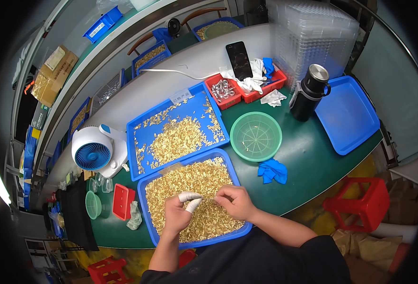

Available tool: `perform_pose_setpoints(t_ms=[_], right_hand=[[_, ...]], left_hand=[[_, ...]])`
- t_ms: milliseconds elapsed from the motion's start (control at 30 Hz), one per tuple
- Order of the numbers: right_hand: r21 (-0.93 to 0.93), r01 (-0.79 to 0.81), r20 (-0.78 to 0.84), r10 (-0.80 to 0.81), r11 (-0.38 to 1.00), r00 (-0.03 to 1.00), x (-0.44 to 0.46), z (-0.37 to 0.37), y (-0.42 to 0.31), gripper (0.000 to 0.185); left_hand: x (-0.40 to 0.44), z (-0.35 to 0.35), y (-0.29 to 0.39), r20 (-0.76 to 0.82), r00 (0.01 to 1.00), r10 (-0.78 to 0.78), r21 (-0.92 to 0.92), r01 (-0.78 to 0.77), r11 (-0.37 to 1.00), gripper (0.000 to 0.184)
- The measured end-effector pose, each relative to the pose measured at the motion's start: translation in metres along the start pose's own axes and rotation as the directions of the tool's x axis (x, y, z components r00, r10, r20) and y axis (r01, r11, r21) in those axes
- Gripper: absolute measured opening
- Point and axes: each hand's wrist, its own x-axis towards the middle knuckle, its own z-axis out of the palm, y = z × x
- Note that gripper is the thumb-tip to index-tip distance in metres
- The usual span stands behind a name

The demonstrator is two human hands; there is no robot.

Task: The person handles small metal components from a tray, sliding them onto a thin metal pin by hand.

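Over a blue tray (245, 229) heaped with small gold-coloured metal parts (209, 222), both hands are held close together. White finger covers wrap the thumb and index finger of my left hand (179, 211), which pinch at something thin and too small to make out. My right hand (233, 201) has its thumb and index finger pressed together just right of the left fingertips, at the same tiny thing. Behind this tray lies a second blue tray (132, 142) with a looser pile of gold parts (178, 137).
A green sieve (256, 136) and a blue glove (272, 171) lie right of the trays. Farther back are red bins (265, 93), a phone (239, 60) and a thermos (308, 94). A white fan (98, 150) stands left, another blue tray (347, 116) right.
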Motion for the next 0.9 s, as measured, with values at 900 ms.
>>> perform_pose_setpoints(t_ms=[900], right_hand=[[0.034,-0.054,0.044,0.053,0.998,0.998,-0.001,-0.003,0.003,0.013]], left_hand=[[0.001,-0.005,-0.004,0.082,0.971,0.223,0.377,-0.237,0.895,0.012]])
